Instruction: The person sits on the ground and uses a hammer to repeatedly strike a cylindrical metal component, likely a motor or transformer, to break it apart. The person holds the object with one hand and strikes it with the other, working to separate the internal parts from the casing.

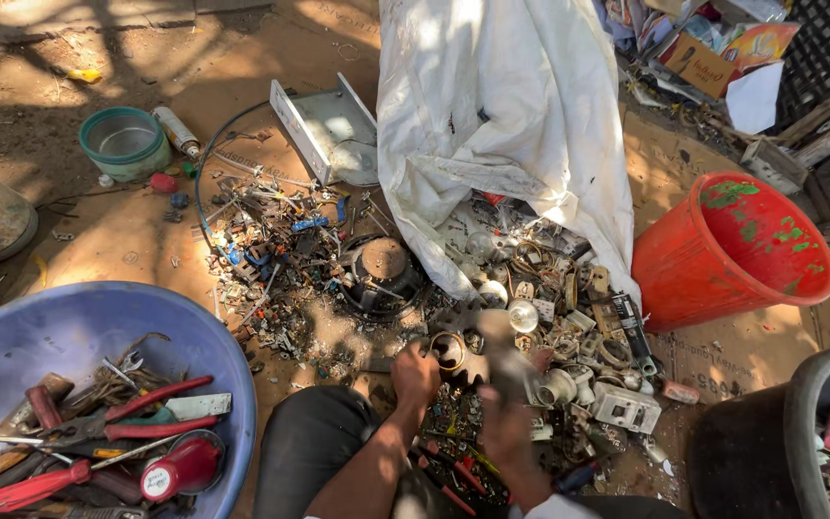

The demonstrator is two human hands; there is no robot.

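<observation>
On the dirt ground, between the person's knees, lies a spread of small metal and plastic scrap [540, 327] spilling out from under a white sack [501, 125]. The left hand [415, 375] is closed around a part with a copper-coloured wire coil [449, 351], holding it just above the heap. The right hand [506, 432] is wrapped around the handle of what looks like a hammer [501, 346]; its head is blurred, so I cannot be sure of the tool.

The coil part looks small, stiff and fairly dense for its size: wound wire on a hard core. Its wire is probably thin and easy to nick, and the edges around it may be sharp, so a grip on the outer rim, fingers clear of the middle, seems safest.

To the person's left sits a blue basin [69, 317] holding red-handled pliers [136, 413] and other tools. A red bucket [732, 250] leans at the right, a dark tub [799, 423] stands near it, and a green bowl [125, 142] rests farther off.
</observation>
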